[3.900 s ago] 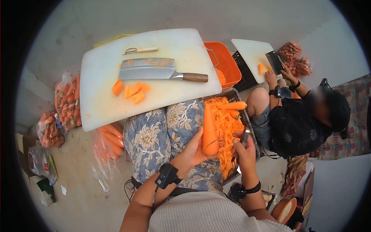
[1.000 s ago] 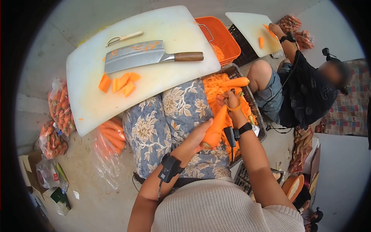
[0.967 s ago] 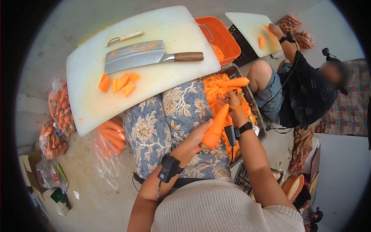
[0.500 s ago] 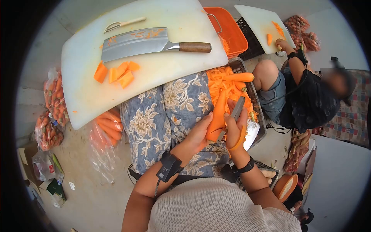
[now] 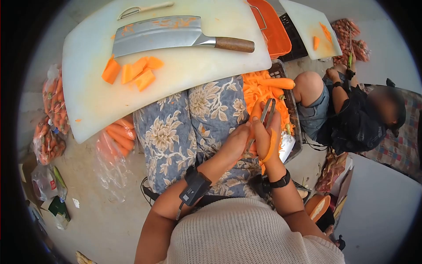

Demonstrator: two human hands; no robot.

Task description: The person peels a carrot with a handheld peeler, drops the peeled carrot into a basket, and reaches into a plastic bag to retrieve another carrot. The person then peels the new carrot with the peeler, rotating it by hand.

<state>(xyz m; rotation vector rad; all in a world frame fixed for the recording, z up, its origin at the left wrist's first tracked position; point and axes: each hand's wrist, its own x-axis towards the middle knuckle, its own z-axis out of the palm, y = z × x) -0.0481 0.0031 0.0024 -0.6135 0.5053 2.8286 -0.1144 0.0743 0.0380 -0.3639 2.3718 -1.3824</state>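
Head cam: carrot [image 5: 256, 111] is over the lap, beside the crate [image 5: 300, 141], mostly hidden by the hands, so full shape can't be told. L hand [image 5: 236, 140] is closed round it; R hand [image 5: 265, 136] grips a peeler [image 5: 267, 110] w/ slim metal arms, right alongside the carrot; can't tell if its blade touches. Carrot is prob. firm, stiff & fairly weighty, likely damp & slick where bare; best held round the thicker end, fingers clear of the blade. Could snap if bent hard, but shouldn't squash. Thin, limp orange strip [image 5: 273, 145], prob. peel, curves over R hand's edge near the wrist. Peelings [image 5: 259, 90] in the crate are soft, floppy ribbons, w/ a smooth whole carrot [image 5: 278, 83] on top; crate itself is dark plastic. Lap cloth [image 5: 167, 145] is blue-grey w/ cream flowers. Past it, the white board [image 5: 198, 68] looks smooth & hard, bearing blocky, flat-faced carrot chunks [image 5: 134, 72], a broad steel cleaver [image 5: 160, 35] w/ wooden handle & orange scraps stuck on, plus a spare peeler [image 5: 145, 9], pale-handled. Farther out: orange tub [image 5: 278, 33], prob. plastic, w/ wire handle; floor bag [image 5: 115, 160] is thin, clear, crinkly, w/ carrots inside.
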